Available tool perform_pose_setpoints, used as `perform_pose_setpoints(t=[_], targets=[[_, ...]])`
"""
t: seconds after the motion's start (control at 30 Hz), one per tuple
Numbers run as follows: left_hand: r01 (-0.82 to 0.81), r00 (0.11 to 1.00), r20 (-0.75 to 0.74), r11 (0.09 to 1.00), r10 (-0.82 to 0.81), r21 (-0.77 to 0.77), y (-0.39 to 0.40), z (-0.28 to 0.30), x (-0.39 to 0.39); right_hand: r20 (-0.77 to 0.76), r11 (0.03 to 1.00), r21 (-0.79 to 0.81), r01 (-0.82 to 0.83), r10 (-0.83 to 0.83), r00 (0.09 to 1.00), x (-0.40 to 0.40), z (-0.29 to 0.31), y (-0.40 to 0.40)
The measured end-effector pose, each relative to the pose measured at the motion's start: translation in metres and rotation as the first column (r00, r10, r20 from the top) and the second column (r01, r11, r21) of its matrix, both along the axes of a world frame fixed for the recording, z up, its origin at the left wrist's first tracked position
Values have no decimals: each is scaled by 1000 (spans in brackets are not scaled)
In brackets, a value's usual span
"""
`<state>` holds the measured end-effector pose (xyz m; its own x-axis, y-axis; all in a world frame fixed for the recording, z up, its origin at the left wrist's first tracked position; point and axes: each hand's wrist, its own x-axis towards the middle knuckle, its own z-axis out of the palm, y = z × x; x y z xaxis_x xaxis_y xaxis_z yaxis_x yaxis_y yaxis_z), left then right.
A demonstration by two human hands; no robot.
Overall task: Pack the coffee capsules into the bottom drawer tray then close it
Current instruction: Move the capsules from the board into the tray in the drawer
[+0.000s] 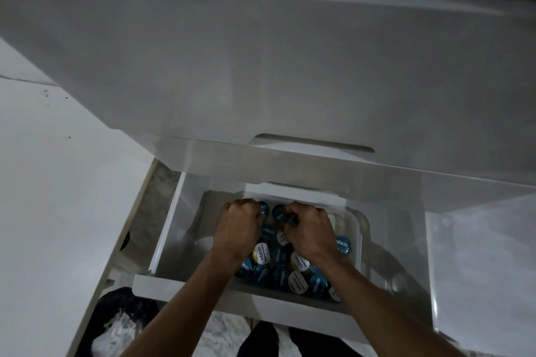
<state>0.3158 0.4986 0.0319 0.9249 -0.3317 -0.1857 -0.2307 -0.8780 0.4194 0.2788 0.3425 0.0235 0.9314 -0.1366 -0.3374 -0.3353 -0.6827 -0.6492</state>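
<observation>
The bottom drawer [185, 284] stands pulled out below a white cabinet. Inside it lies a grey tray [358, 222] with several coffee capsules [298, 261], blue-lidded and white-lidded, heaped together. Both my hands reach into the tray's far side. My left hand [237, 229] has its fingers curled round a blue capsule [264, 207]. My right hand [309, 229] grips another blue capsule [279, 211]. The two held capsules are close together near the tray's back wall. My hands hide the capsules beneath them.
The closed upper drawer front [290, 81] overhangs the back of the open drawer. A white panel [43, 182] stands on the left. A dark bag with white contents [121, 324] lies on the floor at the lower left. My feet [266, 336] stand below the drawer front.
</observation>
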Motion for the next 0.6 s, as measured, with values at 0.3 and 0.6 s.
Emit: perform_pose_setpoints(t=[0.3, 0.6], targets=[[-11, 1000, -19, 999, 11, 30, 1, -7, 2, -12, 1000, -3, 23, -23, 1000, 4, 3, 3], [-50, 998, -27, 998, 49, -30, 3, -11, 6, -17, 996, 55, 68, -67, 998, 7, 1, 10]])
